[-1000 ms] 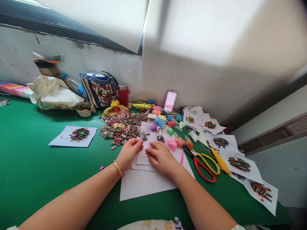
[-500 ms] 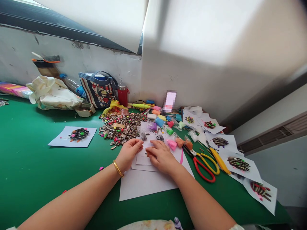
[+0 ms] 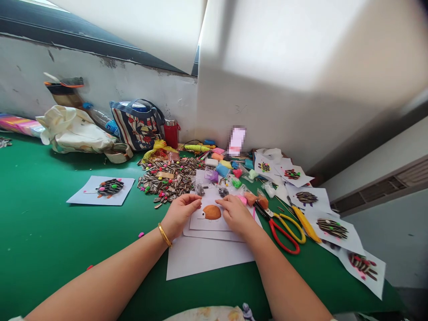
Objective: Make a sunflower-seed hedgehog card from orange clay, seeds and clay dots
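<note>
- Brown hedgehog shape (image 3: 211, 212) sits centre-dial on white paper (image 3: 207, 225)!
- Left hand (image 3: 182, 215), nine o'clock: fingertips pinched, can't tell on what.
- Right hand (image 3: 237, 216), three o'clock: loosely open, index finger out.

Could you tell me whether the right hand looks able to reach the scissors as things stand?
Probably yes: the scissors lie just to the right of the right hand, their handles look uncovered, and nothing visible seems to block the way.
</note>
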The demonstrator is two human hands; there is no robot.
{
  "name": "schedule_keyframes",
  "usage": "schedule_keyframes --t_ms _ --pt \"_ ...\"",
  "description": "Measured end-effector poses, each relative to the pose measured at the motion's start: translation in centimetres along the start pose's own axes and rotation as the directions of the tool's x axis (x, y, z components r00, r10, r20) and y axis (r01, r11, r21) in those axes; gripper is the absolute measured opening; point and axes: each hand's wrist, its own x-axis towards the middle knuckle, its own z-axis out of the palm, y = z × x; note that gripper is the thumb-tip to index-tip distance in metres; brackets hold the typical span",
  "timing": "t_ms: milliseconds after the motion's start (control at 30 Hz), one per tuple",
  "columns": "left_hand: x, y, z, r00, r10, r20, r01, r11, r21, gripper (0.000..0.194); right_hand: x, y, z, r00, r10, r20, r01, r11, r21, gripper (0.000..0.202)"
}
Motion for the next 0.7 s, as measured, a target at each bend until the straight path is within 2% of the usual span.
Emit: schedule_keyframes --t_ms 467,700 --pt "-0.1 0.0 0.0 1.000 0.030 0.005 -0.030 0.999 0.035 0.034 -0.4 -0.5 -0.3 0.998 -0.006 0.061 0.011 0.997 -0.082 0.043" --pt "-0.1 0.0 0.0 0.999 0.039 0.005 -0.039 0.998 0.041 0.035 -0.8 -0.8 -1.3 0.992 -0.009 0.126 0.019 0.997 -0.076 0.044"
